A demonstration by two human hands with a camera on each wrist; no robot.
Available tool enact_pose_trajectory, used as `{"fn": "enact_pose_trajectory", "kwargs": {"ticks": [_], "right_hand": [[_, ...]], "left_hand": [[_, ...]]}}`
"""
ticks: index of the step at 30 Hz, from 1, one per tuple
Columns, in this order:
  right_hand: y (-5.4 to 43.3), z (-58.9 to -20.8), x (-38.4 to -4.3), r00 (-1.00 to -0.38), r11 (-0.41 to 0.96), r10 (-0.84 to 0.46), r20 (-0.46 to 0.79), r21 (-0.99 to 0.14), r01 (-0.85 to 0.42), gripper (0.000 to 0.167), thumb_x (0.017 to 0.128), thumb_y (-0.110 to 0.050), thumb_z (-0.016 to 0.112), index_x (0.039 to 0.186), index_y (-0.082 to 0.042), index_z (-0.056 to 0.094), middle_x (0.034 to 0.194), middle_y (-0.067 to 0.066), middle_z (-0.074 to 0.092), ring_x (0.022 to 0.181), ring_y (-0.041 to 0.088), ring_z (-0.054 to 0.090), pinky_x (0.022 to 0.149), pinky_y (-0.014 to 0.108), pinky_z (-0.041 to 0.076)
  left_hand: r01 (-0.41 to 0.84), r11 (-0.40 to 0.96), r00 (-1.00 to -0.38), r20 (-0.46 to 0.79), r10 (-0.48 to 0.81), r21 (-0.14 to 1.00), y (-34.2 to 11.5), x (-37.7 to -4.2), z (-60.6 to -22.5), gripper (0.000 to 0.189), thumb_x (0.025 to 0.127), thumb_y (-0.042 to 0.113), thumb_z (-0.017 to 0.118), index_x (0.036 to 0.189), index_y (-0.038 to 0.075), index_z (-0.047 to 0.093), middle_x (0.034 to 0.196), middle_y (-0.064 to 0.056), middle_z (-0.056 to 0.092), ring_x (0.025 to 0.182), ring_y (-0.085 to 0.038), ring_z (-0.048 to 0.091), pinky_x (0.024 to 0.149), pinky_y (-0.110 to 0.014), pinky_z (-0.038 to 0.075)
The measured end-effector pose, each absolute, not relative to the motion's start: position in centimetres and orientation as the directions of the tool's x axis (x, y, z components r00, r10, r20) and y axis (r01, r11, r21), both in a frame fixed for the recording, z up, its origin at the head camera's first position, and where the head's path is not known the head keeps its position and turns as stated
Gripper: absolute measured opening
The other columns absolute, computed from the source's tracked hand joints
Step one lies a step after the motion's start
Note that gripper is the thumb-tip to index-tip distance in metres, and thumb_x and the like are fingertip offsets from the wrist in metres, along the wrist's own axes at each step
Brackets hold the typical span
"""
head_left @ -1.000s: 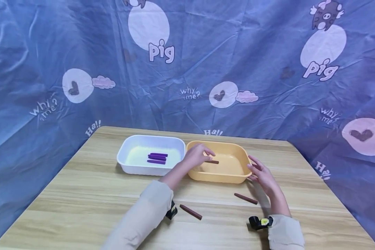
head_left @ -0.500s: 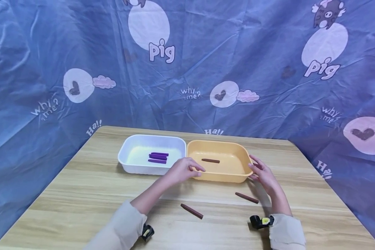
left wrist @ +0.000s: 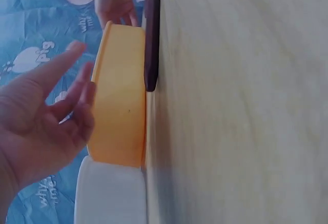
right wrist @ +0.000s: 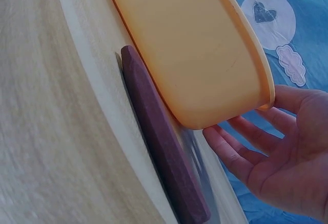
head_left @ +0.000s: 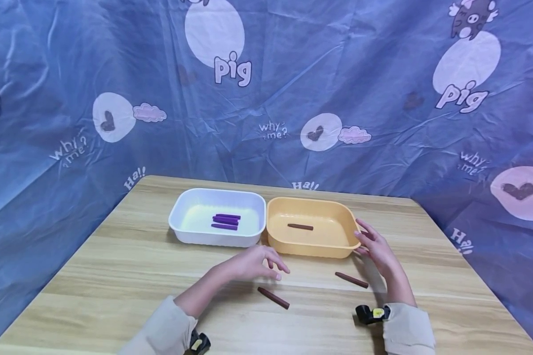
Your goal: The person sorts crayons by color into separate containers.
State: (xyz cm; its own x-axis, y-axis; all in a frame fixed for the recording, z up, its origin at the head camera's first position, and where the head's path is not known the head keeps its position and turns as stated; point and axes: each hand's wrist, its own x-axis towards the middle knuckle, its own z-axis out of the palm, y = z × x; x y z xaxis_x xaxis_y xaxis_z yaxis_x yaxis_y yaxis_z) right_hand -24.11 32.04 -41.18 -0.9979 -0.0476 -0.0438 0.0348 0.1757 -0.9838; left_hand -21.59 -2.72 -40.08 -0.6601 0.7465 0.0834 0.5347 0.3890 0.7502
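My left hand [head_left: 250, 264] hangs above the table, fingers slightly bent and nothing in them. Just in front of it lies a brown crayon [head_left: 273, 298]. My right hand [head_left: 379, 251] rests its fingertips against the right end of the orange tray [head_left: 313, 250], thumb by the rim, as the right wrist view shows. Inside that tray is one brown crayon [head_left: 300, 227]. Another brown crayon [right wrist: 161, 137] lies on the table near the tray's front right corner. Several purple crayons [head_left: 225, 221] lie together in the white tray [head_left: 217, 239].
Both trays stand side by side toward the back of the wooden table [head_left: 115, 276]. A blue printed cloth [head_left: 266, 93] hangs behind and around the table. Each wrist carries a small black camera mount [head_left: 370, 314].
My left hand has come out of the orange tray and moved toward me, over the table near the front crayon. The brown crayon stays in the tray. My right hand keeps its place.
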Motion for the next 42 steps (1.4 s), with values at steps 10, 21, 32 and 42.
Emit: {"fn": "enact_pose_trajectory", "kwargs": {"ticks": [10, 21, 32, 42], "right_hand": [[32.1, -41.3, -24.2, -0.998, 0.181, -0.044, -0.053, -0.982, 0.045, 0.06, 0.099, -0.022, 0.043, 0.147, -0.005, 0.012, 0.138, 0.033, 0.024, 0.1, 0.012, 0.054, 0.081, 0.023, 0.05], [32.2, -41.3, -24.2, -0.998, 0.185, -0.038, -0.052, -0.982, 0.045, 0.06, 0.098, -0.023, 0.044, 0.147, -0.004, 0.014, 0.138, 0.031, 0.026, 0.102, 0.015, 0.054, 0.081, 0.023, 0.049], [32.2, -41.5, -24.3, -0.998, 0.178, -0.037, -0.043, -0.983, 0.035, 0.06, 0.098, -0.022, 0.044, 0.146, -0.003, 0.015, 0.136, 0.031, 0.027, 0.1, 0.014, 0.055, 0.08, 0.024, 0.05], [32.2, -41.5, -24.2, -0.998, 0.158, -0.048, -0.038, -0.987, 0.03, 0.06, 0.098, -0.021, 0.045, 0.146, -0.003, 0.014, 0.136, 0.032, 0.026, 0.098, 0.013, 0.055, 0.081, 0.024, 0.05]], "left_hand": [[0.608, 0.382, -0.569, 0.047, 0.821, 0.696, -3.9, -21.7, -42.0, 0.022, 0.075, 0.012, 0.075, 0.097, 0.013, 0.073, 0.089, 0.013, 0.063, 0.08, -0.003, 0.055, 0.074, -0.017, 0.046], [0.605, 0.388, -0.522, -0.021, 0.853, 0.695, -4.4, -21.9, -43.0, 0.023, 0.072, 0.012, 0.077, 0.094, 0.015, 0.074, 0.082, 0.018, 0.058, 0.074, -0.001, 0.051, 0.066, -0.016, 0.044], [0.613, 0.368, -0.51, -0.006, 0.86, 0.699, -4.4, -21.9, -43.3, 0.017, 0.075, 0.009, 0.074, 0.092, 0.014, 0.075, 0.076, 0.016, 0.055, 0.068, 0.002, 0.049, 0.062, -0.015, 0.045], [0.615, 0.375, -0.54, 0.023, 0.841, 0.694, -4.3, -21.9, -42.8, 0.017, 0.079, 0.011, 0.071, 0.095, 0.014, 0.074, 0.079, 0.017, 0.056, 0.07, 0.001, 0.048, 0.063, -0.016, 0.044]]}}
